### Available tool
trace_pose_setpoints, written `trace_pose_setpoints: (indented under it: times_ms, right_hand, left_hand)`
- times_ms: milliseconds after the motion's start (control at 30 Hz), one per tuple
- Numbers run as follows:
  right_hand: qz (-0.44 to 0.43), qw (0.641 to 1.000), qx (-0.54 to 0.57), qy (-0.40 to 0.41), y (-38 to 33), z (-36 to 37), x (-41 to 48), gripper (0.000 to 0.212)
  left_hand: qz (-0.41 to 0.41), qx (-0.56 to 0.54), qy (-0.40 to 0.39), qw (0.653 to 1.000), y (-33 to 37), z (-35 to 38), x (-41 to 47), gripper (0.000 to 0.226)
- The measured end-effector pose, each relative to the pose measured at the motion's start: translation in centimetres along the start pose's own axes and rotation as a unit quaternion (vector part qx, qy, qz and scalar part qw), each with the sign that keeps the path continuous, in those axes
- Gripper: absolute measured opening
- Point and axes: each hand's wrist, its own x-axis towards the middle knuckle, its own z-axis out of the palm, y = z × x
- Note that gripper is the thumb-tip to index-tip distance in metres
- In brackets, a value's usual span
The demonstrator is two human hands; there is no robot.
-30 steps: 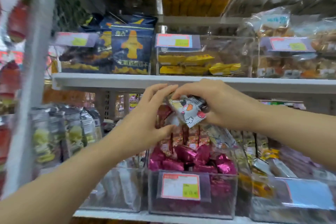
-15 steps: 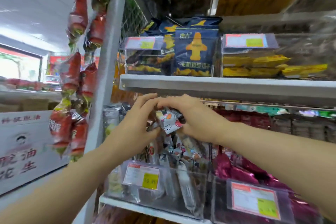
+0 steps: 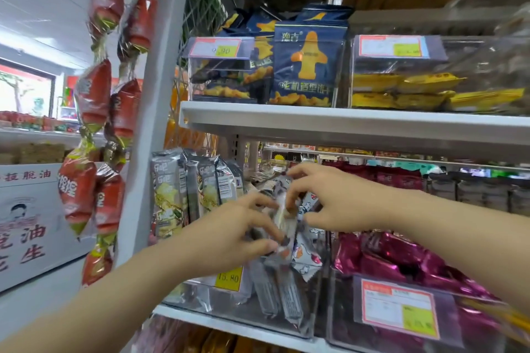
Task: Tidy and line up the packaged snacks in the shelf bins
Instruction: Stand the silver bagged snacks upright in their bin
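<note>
Both my hands work over a clear shelf bin (image 3: 243, 321) holding several grey-and-white snack packets (image 3: 304, 252) with cartoon prints. My left hand (image 3: 229, 235) curls its fingers round the upper ends of a few packets. My right hand (image 3: 332, 200) pinches the top of one packet from the right. The packets stand tilted and uneven in the bin, and their lower ends lean against the front wall. Motion blur hides the finer detail of the fingers.
Left of the bin stand silver-and-yellow packs (image 3: 172, 195). A bin of magenta foil packs (image 3: 401, 261) sits to the right. The shelf above (image 3: 344, 123) carries blue airplane-biscuit bags (image 3: 307, 66) and yellow packs (image 3: 401, 89). Red snack strings (image 3: 94, 94) hang on the white upright (image 3: 149, 94).
The view swung from the magenta bin to the grey packet bin on its left. Both hands carried the cartoon-print packet leftward and lowered it among the packets there.
</note>
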Motion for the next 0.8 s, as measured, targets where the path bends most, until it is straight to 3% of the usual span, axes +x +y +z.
trace_pose_setpoints:
  times_ms: [67,367,667,800]
  right_hand:
    - [0.003,1.000,-0.008,0.016,0.2,0.2,-0.5,0.022]
    - [0.013,0.996,-0.012,-0.091,0.9,0.9,-0.7,0.033]
    - [0.035,0.999,0.017,0.020,3.0,-2.4,-5.7,0.028]
    - [0.083,0.996,0.003,0.031,5.7,-3.3,-10.6,0.026]
  left_hand:
    - [0.013,-0.015,-0.013,1.000,0.6,0.4,0.4,0.017]
    - [-0.010,-0.055,-0.043,0.998,1.6,0.2,1.0,0.018]
    - [0.031,-0.051,0.097,0.993,5.4,-0.6,3.1,0.017]
    - [0.076,-0.067,0.091,0.991,9.4,0.8,5.7,0.019]
